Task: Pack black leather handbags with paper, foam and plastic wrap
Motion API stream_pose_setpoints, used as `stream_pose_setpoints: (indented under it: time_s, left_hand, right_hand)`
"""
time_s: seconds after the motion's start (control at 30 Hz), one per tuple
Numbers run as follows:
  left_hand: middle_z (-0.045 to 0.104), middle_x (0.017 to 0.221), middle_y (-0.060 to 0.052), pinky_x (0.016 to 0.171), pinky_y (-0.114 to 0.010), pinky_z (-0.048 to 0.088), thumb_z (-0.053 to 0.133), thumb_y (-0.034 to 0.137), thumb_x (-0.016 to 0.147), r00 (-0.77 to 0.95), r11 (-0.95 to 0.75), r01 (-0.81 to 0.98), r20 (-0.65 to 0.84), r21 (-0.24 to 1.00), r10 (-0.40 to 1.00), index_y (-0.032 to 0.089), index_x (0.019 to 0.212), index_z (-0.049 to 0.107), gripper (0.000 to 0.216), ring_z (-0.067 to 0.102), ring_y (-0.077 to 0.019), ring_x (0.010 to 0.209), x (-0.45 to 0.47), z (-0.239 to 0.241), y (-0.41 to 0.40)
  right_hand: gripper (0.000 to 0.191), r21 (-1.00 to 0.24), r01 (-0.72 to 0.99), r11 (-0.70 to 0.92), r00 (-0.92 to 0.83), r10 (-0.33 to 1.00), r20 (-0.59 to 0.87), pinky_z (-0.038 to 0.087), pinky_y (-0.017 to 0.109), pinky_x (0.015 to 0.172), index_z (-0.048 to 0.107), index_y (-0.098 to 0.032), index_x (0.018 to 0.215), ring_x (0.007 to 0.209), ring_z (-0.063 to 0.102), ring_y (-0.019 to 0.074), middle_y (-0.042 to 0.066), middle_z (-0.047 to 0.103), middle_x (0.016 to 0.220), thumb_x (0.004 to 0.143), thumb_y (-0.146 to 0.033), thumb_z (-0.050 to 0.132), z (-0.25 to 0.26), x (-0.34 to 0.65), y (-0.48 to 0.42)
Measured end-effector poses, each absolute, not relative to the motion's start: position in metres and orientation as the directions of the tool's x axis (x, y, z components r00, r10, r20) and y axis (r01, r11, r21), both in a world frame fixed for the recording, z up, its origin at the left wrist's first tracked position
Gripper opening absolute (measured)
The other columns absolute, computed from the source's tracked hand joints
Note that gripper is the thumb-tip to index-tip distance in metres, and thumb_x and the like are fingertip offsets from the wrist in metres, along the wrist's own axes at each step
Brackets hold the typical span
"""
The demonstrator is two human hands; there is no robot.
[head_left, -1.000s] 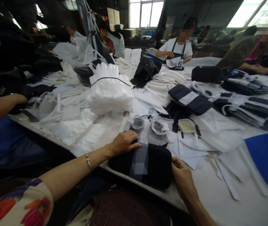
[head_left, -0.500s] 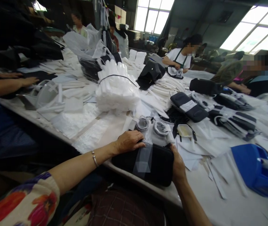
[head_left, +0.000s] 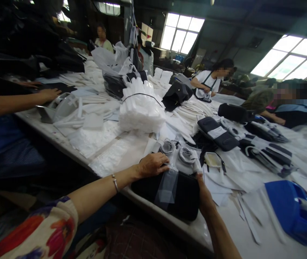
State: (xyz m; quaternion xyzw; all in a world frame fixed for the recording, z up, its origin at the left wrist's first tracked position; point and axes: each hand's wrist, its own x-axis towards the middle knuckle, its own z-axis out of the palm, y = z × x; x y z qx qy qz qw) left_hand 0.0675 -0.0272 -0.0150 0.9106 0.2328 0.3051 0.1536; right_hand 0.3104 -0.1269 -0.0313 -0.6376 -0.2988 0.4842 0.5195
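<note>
A black zip case [head_left: 180, 196] with a clear plastic band across it lies at the near edge of the white table [head_left: 250, 233]. My left hand [head_left: 152, 164] rests curled over the case's far left corner, fingers closed on its edge. My right hand [head_left: 204, 192] grips the case's right end, fingers hidden behind it. Two coiled grey cables in clear bags [head_left: 177, 153] lie just beyond the case.
A tall stack of white foam pieces [head_left: 141, 106] stands mid-table. More black cases [head_left: 218, 132] and white paper strips lie to the right, a blue bin [head_left: 290, 210] at the far right. A co-worker's arm [head_left: 21, 102] reaches in at left; other people sit across the table.
The view has tilted upward and shifted slightly. My right hand slid from the case's near right corner up to its right end. My left hand stays on the case.
</note>
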Motion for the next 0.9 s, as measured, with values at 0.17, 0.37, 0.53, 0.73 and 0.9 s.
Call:
stream_pose_setpoints:
  time_s: [0.17,0.37,0.53,0.73,0.9]
  left_hand:
    - [0.063,0.117,-0.01,0.103,-0.035,0.041,0.056,0.029,0.091,0.378,-0.743,0.303,0.641,0.597,0.668,0.019,0.106,0.059,0.018,0.056,-0.0211,0.115,0.048,-0.007,-0.036]
    - [0.059,0.118,-0.012,0.099,-0.04,0.042,0.07,0.059,0.074,0.082,0.239,-0.121,-0.231,0.963,0.97,0.018,0.109,0.052,0.057,0.054,-0.028,0.118,0.007,-0.018,-0.048]
    - [0.064,0.099,-0.006,0.08,-0.033,0.049,0.079,0.064,0.059,0.353,0.458,-0.172,-0.379,0.872,0.855,0.018,0.096,0.055,0.063,0.062,-0.0236,0.099,-0.009,-0.014,-0.046]
    - [0.066,0.086,-0.005,0.071,-0.031,0.045,0.083,0.057,0.057,0.513,0.524,-0.135,-0.393,0.841,0.763,0.015,0.087,0.062,0.055,0.062,-0.0222,0.085,-0.008,-0.009,-0.039]
    - [0.069,0.097,-0.007,0.08,-0.031,0.044,0.087,0.043,0.056,0.493,0.414,-0.196,-0.275,0.889,0.825,0.015,0.103,0.065,0.059,0.062,-0.0263,0.096,0.005,-0.01,-0.045]
  right_hand:
    - [0.085,-0.963,0.083,-0.256,0.518,0.837,-0.178,0.042,0.048,0.107,0.049,-0.015,0.14,0.13,0.05,0.0329,0.011,0.063,0.131,0.078,-0.074,0.055,-0.016,0.312,-0.138]
    - [0.07,-0.542,0.84,0.035,0.278,0.83,0.484,0.02,0.057,0.117,0.034,-0.021,0.15,0.143,0.03,0.0348,0.011,0.037,0.155,0.092,-0.058,0.043,-0.004,0.303,-0.176]
    - [0.072,-0.005,0.945,0.326,-0.28,0.817,0.504,0.015,0.055,0.119,0.021,-0.022,0.155,0.144,0.03,0.0316,0.011,0.038,0.155,0.095,-0.05,0.047,-0.041,0.286,-0.165]
    - [0.073,0.039,0.953,0.302,-0.288,0.855,0.432,0.02,0.055,0.117,0.02,-0.022,0.155,0.144,0.032,0.0306,0.01,0.037,0.155,0.094,-0.05,0.049,-0.063,0.295,-0.155]
    - [0.065,-0.142,0.946,0.292,-0.22,0.897,0.383,0.022,0.057,0.118,0.032,-0.024,0.151,0.144,0.031,0.03,0.009,0.039,0.155,0.093,-0.044,0.052,-0.041,0.297,-0.161]
